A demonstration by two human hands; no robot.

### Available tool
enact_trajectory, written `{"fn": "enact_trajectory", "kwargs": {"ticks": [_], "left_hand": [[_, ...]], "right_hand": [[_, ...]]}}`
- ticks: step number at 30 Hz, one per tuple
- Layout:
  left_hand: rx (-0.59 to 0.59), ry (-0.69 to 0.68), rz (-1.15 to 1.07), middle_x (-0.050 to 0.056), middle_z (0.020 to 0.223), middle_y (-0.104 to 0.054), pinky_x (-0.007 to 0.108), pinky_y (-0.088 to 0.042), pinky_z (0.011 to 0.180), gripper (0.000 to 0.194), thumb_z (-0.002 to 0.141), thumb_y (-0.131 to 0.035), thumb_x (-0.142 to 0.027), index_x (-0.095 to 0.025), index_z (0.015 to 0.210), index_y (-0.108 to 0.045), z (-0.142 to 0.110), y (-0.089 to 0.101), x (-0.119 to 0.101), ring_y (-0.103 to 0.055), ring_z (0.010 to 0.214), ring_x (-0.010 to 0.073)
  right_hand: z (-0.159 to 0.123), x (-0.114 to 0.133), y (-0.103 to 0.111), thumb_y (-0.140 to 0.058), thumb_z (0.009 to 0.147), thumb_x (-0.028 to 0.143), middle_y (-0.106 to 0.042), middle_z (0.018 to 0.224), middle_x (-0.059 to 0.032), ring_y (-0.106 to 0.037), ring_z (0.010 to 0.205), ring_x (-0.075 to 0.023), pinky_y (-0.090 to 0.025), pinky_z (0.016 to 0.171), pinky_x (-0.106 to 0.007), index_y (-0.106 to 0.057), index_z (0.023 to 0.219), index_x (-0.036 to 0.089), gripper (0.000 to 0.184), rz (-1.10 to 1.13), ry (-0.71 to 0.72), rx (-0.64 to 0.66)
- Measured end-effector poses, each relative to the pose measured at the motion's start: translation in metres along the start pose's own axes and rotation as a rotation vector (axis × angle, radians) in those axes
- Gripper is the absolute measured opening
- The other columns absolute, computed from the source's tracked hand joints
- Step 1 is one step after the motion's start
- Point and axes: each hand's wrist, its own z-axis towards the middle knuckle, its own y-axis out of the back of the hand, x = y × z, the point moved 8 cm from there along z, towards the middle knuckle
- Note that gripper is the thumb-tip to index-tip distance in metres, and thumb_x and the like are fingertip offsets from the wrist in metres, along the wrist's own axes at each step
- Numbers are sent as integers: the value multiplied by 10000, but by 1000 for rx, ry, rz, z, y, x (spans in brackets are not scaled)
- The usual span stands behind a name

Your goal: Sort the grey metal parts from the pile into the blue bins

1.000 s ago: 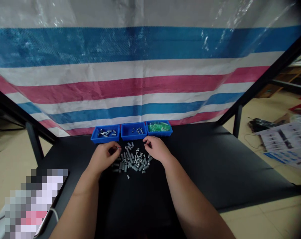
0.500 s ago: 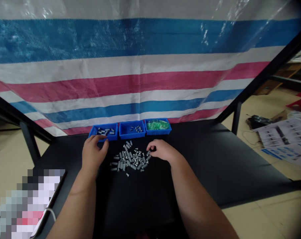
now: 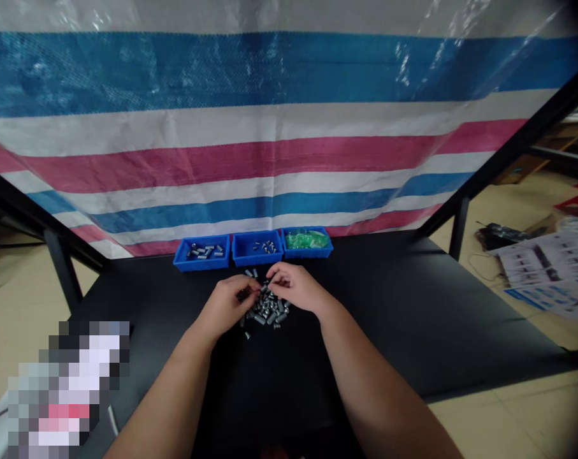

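A pile of small grey cylindrical pieces and silvery screws (image 3: 268,311) lies on the black table (image 3: 279,382). Over its left side is my left hand (image 3: 229,303), with thumb and fingers drawn together at the tips. Close by on the right, my right hand (image 3: 296,287) is also in a pinch, its fingertips just short of the left ones. Anything in either pinch is too small and too hidden to make out. Part of the pile is covered by my left hand.
Behind the pile stand three blue bins: the left bin (image 3: 201,264) holds grey cylinders, the middle bin (image 3: 257,259) screws, the right bin (image 3: 308,253) green bagged pieces. A striped sheet (image 3: 269,121) hangs behind. A blurred-out object (image 3: 73,389) is at lower left.
My left hand has come from the left bin rightward and down to the pile. My right hand has shifted slightly left, so the two hands are now close together.
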Motion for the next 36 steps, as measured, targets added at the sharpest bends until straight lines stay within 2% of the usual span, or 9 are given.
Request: {"fn": "enact_trajectory", "kwargs": {"ticks": [4,9,13,19,22,25,29,33,36], "left_hand": [[-17,9,47,24,867,-689,257,-501,699,146,848,-624,-164,-204,972,-691,0,6,10,-645,764,144],[24,-46,185,55,992,-683,347,-500,871,208,808,-667,-180,-221,1009,-704,1,4,7,-630,950,205],[45,-26,220,61,999,-681,367,-497,881,208,819,-648,-189,-228,1014,-707,3,-2,10,-622,966,219],[42,-35,243,60,983,-682,371,-498,879,196,838,-626,-194,-233,1012,-707,3,-2,9,-622,956,223],[-5,-27,226,63,1016,-689,380,-495,921,202,834,-641,-206,-229,1025,-702,3,5,8,-626,1006,232],[-40,-8,127,72,1073,-700,368,-497,942,228,854,-646,-247,-226,1077,-689,3,8,8,-638,1046,231],[-64,83,-69,67,992,-727,301,-531,799,224,898,-609,-318,-204,1078,-679,2,6,16,-681,893,192],[-86,123,-3,16,774,-688,239,-465,618,112,844,-604,-258,-184,910,-657,-2,16,20,-625,680,144],[-48,153,219,-44,600,-580,233,-378,538,35,752,-599,-188,-203,724,-585,-6,27,24,-515,540,114]], "right_hand": [[1,-12,9,-650,846,179,-697,781,-16,-657,666,-141,-496,624,-252,-659,947,195,102,-141,-44,-20],[-1,2,19,-697,815,171,-680,894,-28,-631,785,-145,-487,747,-274,-730,941,210,136,-425,48,-73],[1,11,3,-763,801,262,-631,992,-38,-595,949,-186,-465,871,-313,-748,956,234,158,-563,95,-78],[9,5,-18,-723,834,239,-603,991,-63,-550,963,-208,-450,898,-337,-749,920,205,95,-708,7,-118],[8,9,-18,-708,826,181,-619,1008,-65,-548,975,-212,-444,914,-342,-735,913,202,94,-706,25,-141],[6,20,-16,-691,836,166,-653,993,-51,-569,973,-204,-449,904,-331,-711,942,208,116,-583,103,-150],[6,28,-13,-650,878,198,-690,979,-27,-604,833,-149,-475,769,-270,-672,1019,210,144,-289,153,-128],[3,16,9,-668,850,231,-688,910,-15,-586,704,-121,-450,648,-242,-631,1078,204,233,-236,50,-160],[-5,-4,25,-673,807,205,-636,701,32,-543,593,-110,-388,569,-231,-647,887,206,85,-364,-110,-10]]}}
